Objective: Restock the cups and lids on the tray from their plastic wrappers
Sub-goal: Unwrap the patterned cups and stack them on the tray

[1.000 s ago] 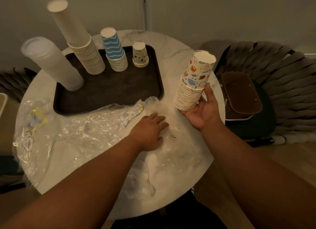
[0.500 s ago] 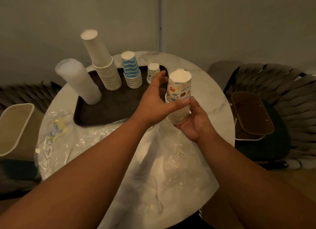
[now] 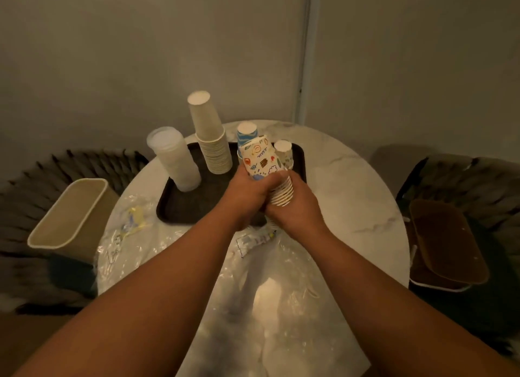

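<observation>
Head view, one frame. I see both hands meeting over the near edge of the tray (image 3: 180, 205), gripping one stack of printed cups (image 3: 263, 163).

Left hand (image 3: 246, 191): fingers curled round the upper part of the printed stack, just under the topmost cup with its doodle pattern. Grasping, not released.

Right hand (image 3: 295, 208): wrapped round the lower part of the same stack, where the rolled rims (image 3: 282, 192) show as a ribbed column. Also grasping. The two hands touch each other at the stack.

The stack tilts, its closed end leaning away from me and a little to the left. It is held in the air above the tray's near right part; I cannot tell whether its lower end touches anything.

On the tray, from left: a tall stack of clear lids (image 3: 174, 158), leaning left; a tall stack of plain white cups (image 3: 211, 140); a blue-striped stack (image 3: 247, 133), mostly hidden behind the held one; a short printed stack (image 3: 284, 153) at the far right corner.

The tray sits on a round marble table (image 3: 351, 185). Crumpled plastic wrappers (image 3: 281, 278) cover the table's near half, under my forearms. One with yellow print (image 3: 132, 222) lies left of the tray.

A beige bin (image 3: 71, 216) stands left of the table. Spare trays (image 3: 444, 244) lie stacked on the right.
</observation>
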{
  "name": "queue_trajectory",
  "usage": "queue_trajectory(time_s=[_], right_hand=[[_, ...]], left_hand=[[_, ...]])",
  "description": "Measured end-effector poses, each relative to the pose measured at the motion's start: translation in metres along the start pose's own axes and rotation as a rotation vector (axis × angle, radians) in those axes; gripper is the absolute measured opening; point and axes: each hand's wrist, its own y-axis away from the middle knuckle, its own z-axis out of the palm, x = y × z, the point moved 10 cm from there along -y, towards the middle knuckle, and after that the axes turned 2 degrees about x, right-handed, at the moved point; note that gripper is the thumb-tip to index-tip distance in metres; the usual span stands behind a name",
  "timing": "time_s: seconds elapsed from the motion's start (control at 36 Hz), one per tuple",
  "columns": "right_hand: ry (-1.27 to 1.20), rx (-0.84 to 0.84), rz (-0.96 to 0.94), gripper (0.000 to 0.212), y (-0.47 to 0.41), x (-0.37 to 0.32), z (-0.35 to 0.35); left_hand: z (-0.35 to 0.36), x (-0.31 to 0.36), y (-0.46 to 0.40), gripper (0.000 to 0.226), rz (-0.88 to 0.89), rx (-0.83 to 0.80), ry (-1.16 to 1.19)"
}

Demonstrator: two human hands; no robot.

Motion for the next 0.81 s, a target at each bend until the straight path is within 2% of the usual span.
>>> queue_trajectory(time_s=[0.11,0.22,0.44,0.72,0.81], right_hand=[[0.020,-0.018,0.006,0.057,0.003,-0.004,-0.003],[0.063,-0.067,0.010,0.058,0.000,-0.003,0.004],[0.088,0.016,0.097,0.068,-0.012,0.000,0.015],[0.078,0.036,0.160,0.062,-0.022,0.017,0.007],[0.102,0.024,0.175,0.065,-0.025,0.021,0.001]], left_hand=[[0.000,-0.004,0.007,0.047,-0.061,-0.079,0.016],[-0.025,-0.009,0.000,0.059,-0.069,-0.028,0.073],[-0.037,-0.015,-0.031,0.063,-0.098,-0.108,0.057],[-0.025,-0.020,-0.048,0.048,-0.070,-0.107,0.164],[-0.014,-0.020,-0.050,0.061,-0.037,-0.123,0.086]])
